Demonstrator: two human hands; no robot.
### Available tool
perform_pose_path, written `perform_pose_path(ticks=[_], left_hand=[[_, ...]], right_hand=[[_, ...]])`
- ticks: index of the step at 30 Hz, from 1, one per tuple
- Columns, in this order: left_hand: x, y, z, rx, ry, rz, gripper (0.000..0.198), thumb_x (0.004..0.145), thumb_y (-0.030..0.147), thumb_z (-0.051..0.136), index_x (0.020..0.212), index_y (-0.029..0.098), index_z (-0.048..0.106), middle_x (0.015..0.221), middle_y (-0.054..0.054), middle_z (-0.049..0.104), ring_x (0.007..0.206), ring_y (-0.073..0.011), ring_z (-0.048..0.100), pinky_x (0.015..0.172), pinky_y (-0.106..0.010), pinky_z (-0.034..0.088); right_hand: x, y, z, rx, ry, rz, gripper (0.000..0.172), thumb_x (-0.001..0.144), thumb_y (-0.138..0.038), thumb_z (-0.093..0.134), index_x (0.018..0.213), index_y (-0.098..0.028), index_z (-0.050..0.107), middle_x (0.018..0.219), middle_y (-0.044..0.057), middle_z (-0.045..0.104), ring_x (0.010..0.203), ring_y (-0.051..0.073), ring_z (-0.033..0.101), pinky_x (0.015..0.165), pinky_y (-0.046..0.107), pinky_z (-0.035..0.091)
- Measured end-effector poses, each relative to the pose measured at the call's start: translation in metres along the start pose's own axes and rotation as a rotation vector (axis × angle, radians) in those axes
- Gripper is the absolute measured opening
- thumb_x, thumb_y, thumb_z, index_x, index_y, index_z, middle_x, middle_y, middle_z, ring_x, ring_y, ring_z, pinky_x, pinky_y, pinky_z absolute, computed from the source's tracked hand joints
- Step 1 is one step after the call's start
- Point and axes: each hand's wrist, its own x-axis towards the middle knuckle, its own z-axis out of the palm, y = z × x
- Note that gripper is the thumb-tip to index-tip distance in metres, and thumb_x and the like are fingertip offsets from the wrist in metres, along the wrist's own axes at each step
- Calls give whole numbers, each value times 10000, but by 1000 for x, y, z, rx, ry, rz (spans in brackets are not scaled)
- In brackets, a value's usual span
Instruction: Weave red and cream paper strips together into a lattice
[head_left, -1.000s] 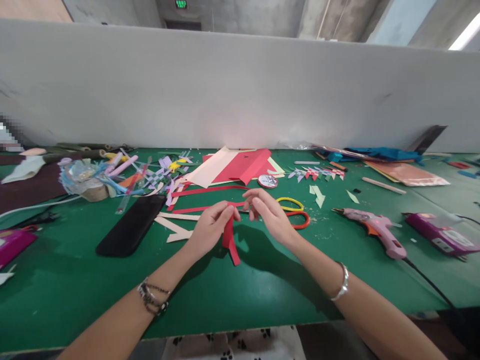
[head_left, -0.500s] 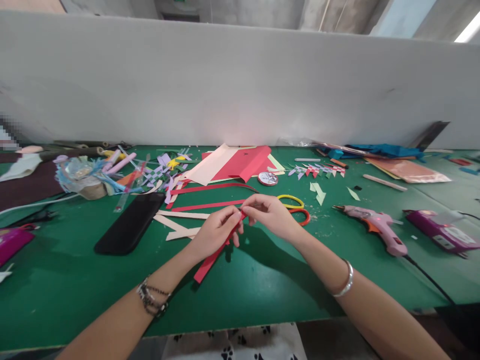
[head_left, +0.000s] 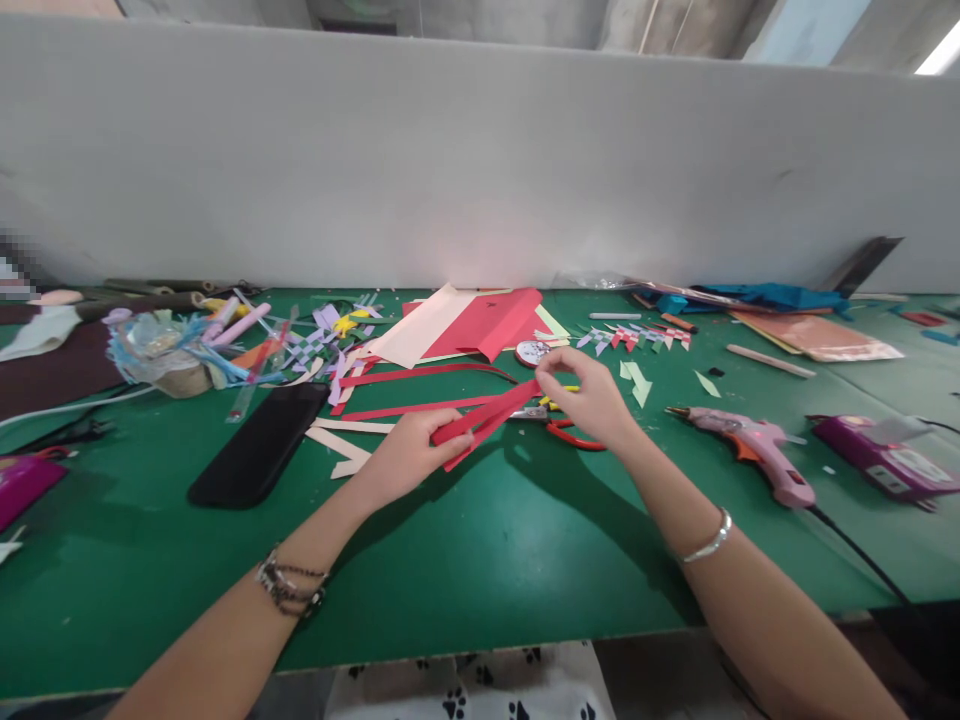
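Observation:
A folded red paper strip (head_left: 491,415) stretches between my two hands above the green table. My left hand (head_left: 409,450) grips its near, left part between thumb and fingers, where two layers spread apart. At the strip's far right end, my right hand (head_left: 581,385) pinches the tip between thumb and forefinger. Scissors with yellow and red handles (head_left: 574,436) lie partly hidden under my right hand. More red strips (head_left: 412,411) and pale pink strips (head_left: 341,445) rest on the table just beyond and beside my left hand.
A black phone (head_left: 259,445) lies to the left. On the right are a pink glue gun (head_left: 750,450) and a purple box (head_left: 885,455) with cables. Red and pink paper sheets (head_left: 480,325), woven paper pieces (head_left: 630,338) and a round tin (head_left: 531,352) are farther back against a white partition (head_left: 480,160).
My hands have moved apart: the right went right and slightly up, the left shifted a little left. The red strip, earlier slanting down toward me, is now stretched between them.

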Motion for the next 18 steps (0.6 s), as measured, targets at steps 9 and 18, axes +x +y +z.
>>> perform_pose_path(ticks=[9,18], left_hand=[[-1,-2,5,38,-114,96,201,783,328,485,704,175,589,660,-8,591,607,-154,536,532,-217,392],[-3,0,0,-240,-64,-5,246,728,217,504,974,200,510,869,-13,544,590,-113,572,546,-228,453]], right_hand=[[-17,-14,20,-238,-491,-253,110,799,-307,509,833,-213,555,1109,65,545,1102,207,457,999,491,100],[-11,-7,20,21,-698,-244,289,837,-262,439,564,-170,461,572,-28,440,555,98,422,586,245,341]])
